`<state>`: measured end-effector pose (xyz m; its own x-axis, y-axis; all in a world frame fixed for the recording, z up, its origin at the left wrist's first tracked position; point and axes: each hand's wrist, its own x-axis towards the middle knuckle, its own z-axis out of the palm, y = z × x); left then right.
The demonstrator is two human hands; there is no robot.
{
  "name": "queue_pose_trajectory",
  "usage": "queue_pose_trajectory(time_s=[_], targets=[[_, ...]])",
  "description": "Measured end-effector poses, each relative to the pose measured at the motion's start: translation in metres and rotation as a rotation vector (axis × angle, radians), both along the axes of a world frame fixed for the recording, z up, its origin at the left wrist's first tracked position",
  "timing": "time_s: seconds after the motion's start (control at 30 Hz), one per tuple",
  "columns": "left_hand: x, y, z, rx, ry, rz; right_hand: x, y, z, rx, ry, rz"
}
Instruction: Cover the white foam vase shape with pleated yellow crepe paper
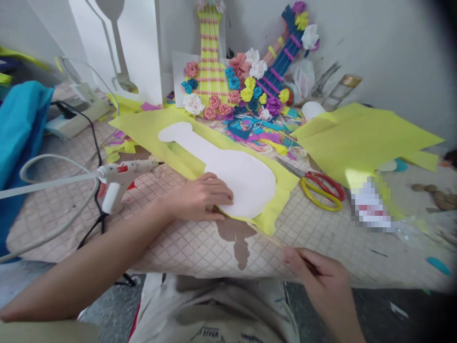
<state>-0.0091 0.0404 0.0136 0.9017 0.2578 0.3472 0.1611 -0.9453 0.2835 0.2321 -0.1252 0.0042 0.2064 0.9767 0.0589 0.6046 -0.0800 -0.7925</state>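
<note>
A white guitar-shaped cutout (246, 178) lies on a larger yellow sheet (143, 125), its round body toward the right. My left hand (200, 196) rests on the cutout's near edge, fingers stretched over the white surface and thumb apart at the side. Lower right, my right hand (319, 269) has thumb and fingers closed on one end of a thin pale strip (269, 239). The strip's other end reaches the near edge of the yellow sheet; whether it is a stick or a paper strip, I cannot tell.
A white glue gun (123, 176) stands left with its cables. Red-and-yellow-handled scissors (321, 190) lie right of the cutout. Behind stand a yellow decorated guitar (210, 57) and a blue one (280, 69), among paper scraps. Another yellow sheet (367, 136) lies at right.
</note>
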Motion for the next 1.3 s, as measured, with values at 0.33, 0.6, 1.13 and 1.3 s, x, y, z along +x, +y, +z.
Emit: queue_pose_trajectory(time_s=[0.33,0.6,1.13,1.3], targets=[[-0.001,0.007,-0.004,-0.130,-0.015,-0.037,0.015,-0.001,-0.006,0.030,0.000,-0.204],[-0.004,0.009,-0.002,-0.178,-0.001,-0.063,0.016,0.002,-0.007,0.053,0.000,-0.218],[-0.002,0.005,-0.002,-0.123,0.005,-0.076,0.015,0.005,-0.007,0.066,0.055,-0.203],[-0.005,0.006,-0.002,-0.139,0.030,-0.061,0.019,0.005,-0.010,0.027,0.059,-0.134]])
